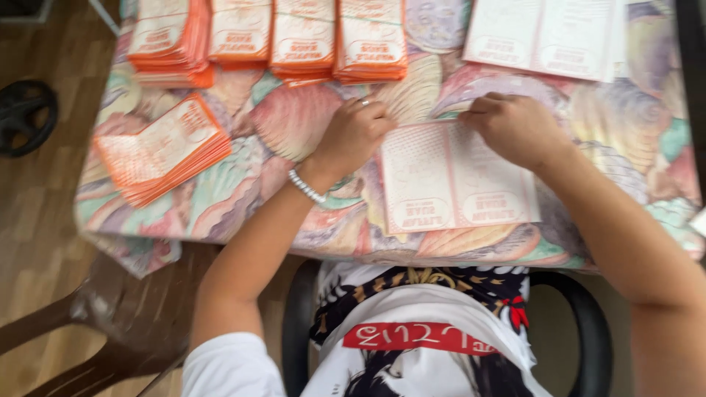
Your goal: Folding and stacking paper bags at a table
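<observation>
- A flat printed sheet [456, 176], pale with two panels, lies at the bench's near edge, at six o'clock of the bench [632, 125], just in front of the person.
- The left hand [357, 132] rests curled on the sheet's upper left corner; the right hand [515, 129] is curled over its top edge. Both press down, fingers bent, though whether they pinch the paper cannot be told.
- To fold it well, the person would likely square the edges first, then crease along the middle line with firm, even pressure.
- Orange stacks [301, 37] line up at twelve o'clock; a loose stack [162, 147] sits at nine.
- More unfolded sheets [544, 37] lie at one o'clock.
</observation>
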